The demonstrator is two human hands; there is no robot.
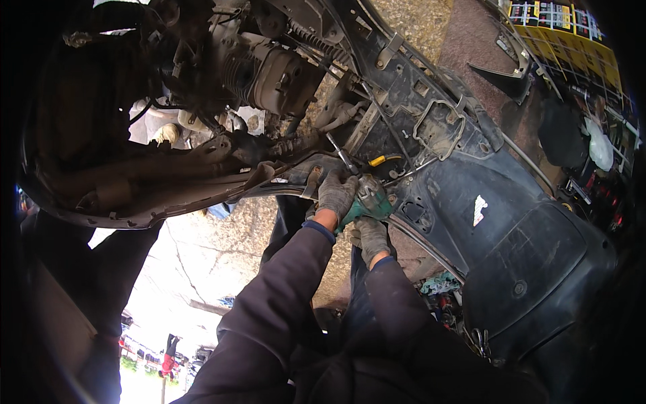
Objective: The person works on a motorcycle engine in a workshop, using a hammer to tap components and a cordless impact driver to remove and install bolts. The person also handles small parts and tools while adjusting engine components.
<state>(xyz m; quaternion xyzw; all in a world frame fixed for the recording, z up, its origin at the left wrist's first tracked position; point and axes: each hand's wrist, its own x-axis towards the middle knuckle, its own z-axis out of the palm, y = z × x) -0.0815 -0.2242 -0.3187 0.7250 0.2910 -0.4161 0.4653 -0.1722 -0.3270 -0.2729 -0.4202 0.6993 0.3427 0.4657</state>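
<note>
A green and grey power driver (372,196) with a long socket extension (342,153) is in my hands, over the floor of a stripped scooter body. My left hand (336,193), in a grey work glove, is closed at the front of the driver where the extension begins. Lower and to the right, my right hand (370,239), gloved too, grips the driver's rear part. Its fingers are partly hidden. The extension points up and left towards the frame by the engine (276,77). A yellow-handled piece (385,160) lies just beyond the driver.
The scooter's dark leg panel (518,236) fills the right side. Brown, dusty bodywork (155,175) runs along the left. A wire rack with yellow boxes (572,50) stands at the far right. A white plastic bag (597,143) lies beneath it. A person in red (168,363) appears at lower left.
</note>
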